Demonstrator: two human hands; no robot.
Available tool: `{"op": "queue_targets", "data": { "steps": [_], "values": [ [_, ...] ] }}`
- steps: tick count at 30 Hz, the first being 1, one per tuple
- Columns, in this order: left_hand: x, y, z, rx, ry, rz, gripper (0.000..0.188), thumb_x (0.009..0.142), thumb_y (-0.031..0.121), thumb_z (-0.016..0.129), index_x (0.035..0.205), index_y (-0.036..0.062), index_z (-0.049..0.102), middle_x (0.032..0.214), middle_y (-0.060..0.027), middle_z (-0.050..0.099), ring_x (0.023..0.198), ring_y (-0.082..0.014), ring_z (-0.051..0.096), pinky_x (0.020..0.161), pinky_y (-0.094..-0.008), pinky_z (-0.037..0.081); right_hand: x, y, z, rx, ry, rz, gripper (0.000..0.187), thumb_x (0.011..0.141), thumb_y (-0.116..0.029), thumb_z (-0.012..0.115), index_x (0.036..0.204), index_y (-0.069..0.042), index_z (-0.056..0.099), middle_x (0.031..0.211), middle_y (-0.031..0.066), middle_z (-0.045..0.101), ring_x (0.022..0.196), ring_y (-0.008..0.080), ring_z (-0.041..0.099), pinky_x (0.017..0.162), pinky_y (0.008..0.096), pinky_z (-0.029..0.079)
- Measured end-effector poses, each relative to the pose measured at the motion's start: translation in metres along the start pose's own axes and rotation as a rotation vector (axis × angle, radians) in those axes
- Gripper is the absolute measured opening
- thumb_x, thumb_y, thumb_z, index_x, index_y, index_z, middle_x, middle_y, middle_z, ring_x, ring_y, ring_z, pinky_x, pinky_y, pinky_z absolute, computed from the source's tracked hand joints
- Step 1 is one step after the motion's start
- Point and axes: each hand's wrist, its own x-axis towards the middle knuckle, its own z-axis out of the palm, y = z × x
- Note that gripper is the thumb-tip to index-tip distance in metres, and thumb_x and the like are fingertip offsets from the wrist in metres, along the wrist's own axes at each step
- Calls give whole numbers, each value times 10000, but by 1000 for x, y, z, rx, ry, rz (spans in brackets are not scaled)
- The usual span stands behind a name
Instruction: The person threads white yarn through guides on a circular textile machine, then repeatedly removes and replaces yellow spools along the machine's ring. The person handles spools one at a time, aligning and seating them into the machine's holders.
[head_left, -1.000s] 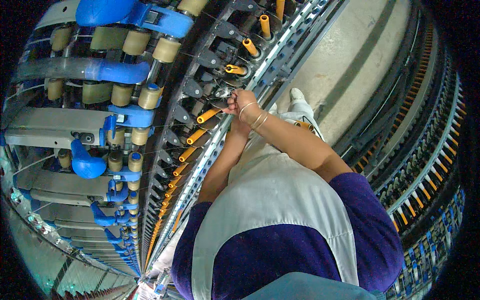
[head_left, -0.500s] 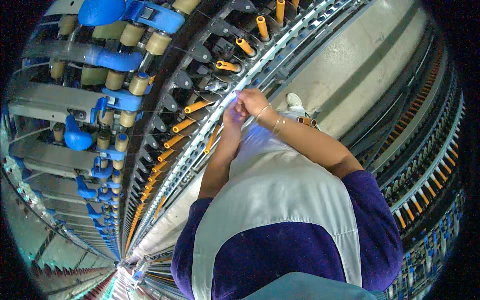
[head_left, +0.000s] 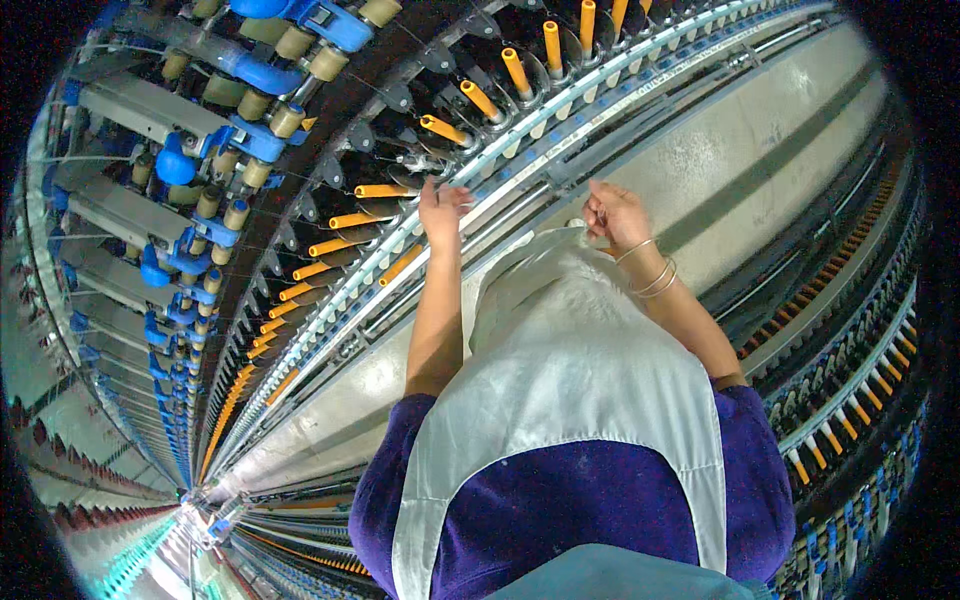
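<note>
My left hand (head_left: 441,212) is at the pale rail (head_left: 480,160) of a spinning machine, close to the orange tubes standing in a row. Its fingers are loosely apart and nothing shows in them. Just beyond it, an orange tube (head_left: 386,191) leans out on one side and another orange tube (head_left: 444,129) on the other, with a bare spindle spot (head_left: 418,162) between them. Over the aisle floor, my right hand (head_left: 618,217) is held with its fingers curled and pressed together. Whatever it may pinch is too small to make out.
Blue arms (head_left: 176,165) and tan rollers (head_left: 287,122) rise along the left machine. A loose orange tube (head_left: 401,265) lies along the rail's near side. Another machine with orange tubes (head_left: 868,385) runs along the right, across the pale floor (head_left: 690,135).
My hands, together at the rail before, have come apart. The right one has moved right over the aisle; the left has shifted slightly left and its fingers have loosened. The view has shifted too.
</note>
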Motion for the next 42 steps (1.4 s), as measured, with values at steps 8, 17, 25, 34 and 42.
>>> {"op": "queue_targets", "data": {
  "steps": [8,17,25,34,42],
  "values": [
    [63,3,21,-30,121,-354,212,906,125,468,866,-83,493,703,-196,606,510,-230,583,393,-334,460,-15,-1,-1,-51,-152,-61,357,912,-313,548,640,-93,480,530,43,515,401,98,413,382,252,398],
    [46,1,22,-123,348,-80,87,918,48,377,908,-22,426,649,-161,596,444,-216,566,377,-316,467,-30,-11,-14,-23,-135,-146,359,922,-298,534,641,-87,459,530,35,485,403,91,403,385,247,395],
    [57,3,25,-37,86,-341,204,911,67,364,1044,-61,452,738,-209,609,549,-257,608,455,-349,528,-31,-20,-6,-68,-205,-132,368,934,-299,519,644,-81,463,530,34,486,402,84,400,384,241,386],
    [40,12,11,-164,164,-193,97,920,63,326,921,5,404,787,-215,623,562,-238,603,460,-341,514,-34,-22,-6,-123,-139,-105,372,952,-301,489,659,-73,475,543,30,515,407,78,415,391,240,366],
    [54,-1,31,-187,204,-218,134,922,89,445,893,-41,460,718,-194,636,536,-234,628,448,-332,527,-46,-53,-26,-536,-346,-267,367,945,-284,502,659,-56,526,543,17,526,428,65,450,399,217,355]
  ]
}}
